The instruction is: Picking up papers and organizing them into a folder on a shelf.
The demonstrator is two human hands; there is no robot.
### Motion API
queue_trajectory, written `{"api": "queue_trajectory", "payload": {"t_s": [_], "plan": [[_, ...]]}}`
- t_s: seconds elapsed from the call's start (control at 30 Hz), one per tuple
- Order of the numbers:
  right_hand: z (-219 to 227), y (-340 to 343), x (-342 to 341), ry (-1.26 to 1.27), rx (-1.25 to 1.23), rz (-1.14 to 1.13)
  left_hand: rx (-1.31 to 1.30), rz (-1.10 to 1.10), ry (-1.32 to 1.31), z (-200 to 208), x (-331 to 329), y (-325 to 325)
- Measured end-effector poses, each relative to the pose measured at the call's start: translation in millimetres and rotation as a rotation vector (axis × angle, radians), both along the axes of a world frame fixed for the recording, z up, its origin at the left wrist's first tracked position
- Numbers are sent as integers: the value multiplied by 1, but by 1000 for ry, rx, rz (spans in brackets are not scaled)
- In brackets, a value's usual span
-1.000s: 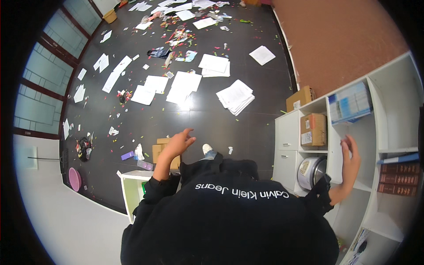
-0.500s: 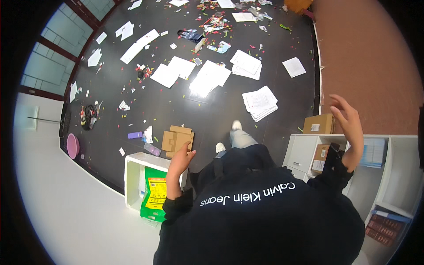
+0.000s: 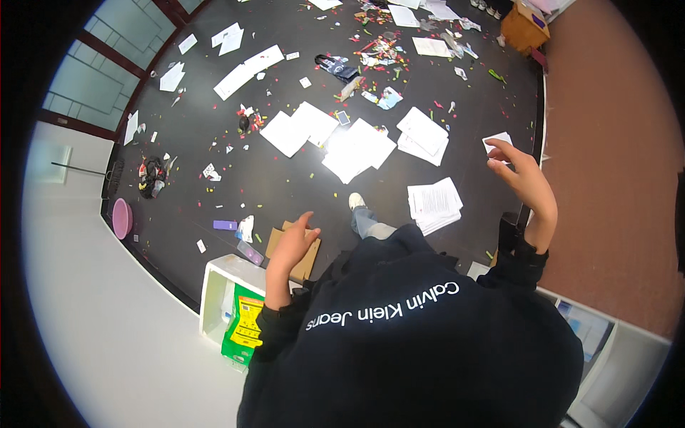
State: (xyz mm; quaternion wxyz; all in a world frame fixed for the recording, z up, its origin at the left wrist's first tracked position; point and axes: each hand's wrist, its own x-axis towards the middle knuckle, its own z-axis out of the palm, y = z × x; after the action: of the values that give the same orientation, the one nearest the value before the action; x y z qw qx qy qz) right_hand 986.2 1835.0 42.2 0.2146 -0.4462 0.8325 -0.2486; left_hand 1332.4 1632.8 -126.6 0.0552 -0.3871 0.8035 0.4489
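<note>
My left hand (image 3: pixel 291 247) hangs in the air with fingers loosely apart and nothing in it, above a flattened brown cardboard piece (image 3: pixel 308 262) on the dark floor. My right hand (image 3: pixel 524 178) is raised at the right, fingers spread and empty, in front of the brown wall (image 3: pixel 614 157) and near a stack of white papers (image 3: pixel 434 203). Both arms wear black sleeves. One white shoe (image 3: pixel 356 202) shows below me.
Loose white sheets (image 3: pixel 357 146) and colourful scraps litter the dark floor. A white open bin (image 3: pixel 214 285) holding a green packet (image 3: pixel 243 328) stands at lower left. A white shelf unit (image 3: pixel 606 349) sits at lower right, a pink bowl (image 3: pixel 122 218) at left, a brown box (image 3: pixel 522 27) at far top.
The view has swung left, away from the white shelf unit. My right hand left the shelf and rose before the brown wall. My left hand stayed open near the cardboard.
</note>
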Motion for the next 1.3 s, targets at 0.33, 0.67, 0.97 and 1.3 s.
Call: {"api": "queue_trajectory", "payload": {"t_s": [0.33, 0.67, 0.97, 1.3], "plan": [[-48, -93, -98, -41, 54, 70, -74, -14, 5, 39, -100, -85], [-164, -158, -109, -339, 203, 106, 98, -226, -45, -13, -178, -147], [-437, -129, -146, -528, 326, -168, 65, -443, -40, -186, -247, -237], [-782, -183, -128, -374, 411, -24, -96, -249, -124, -416, -271, -368]]}}
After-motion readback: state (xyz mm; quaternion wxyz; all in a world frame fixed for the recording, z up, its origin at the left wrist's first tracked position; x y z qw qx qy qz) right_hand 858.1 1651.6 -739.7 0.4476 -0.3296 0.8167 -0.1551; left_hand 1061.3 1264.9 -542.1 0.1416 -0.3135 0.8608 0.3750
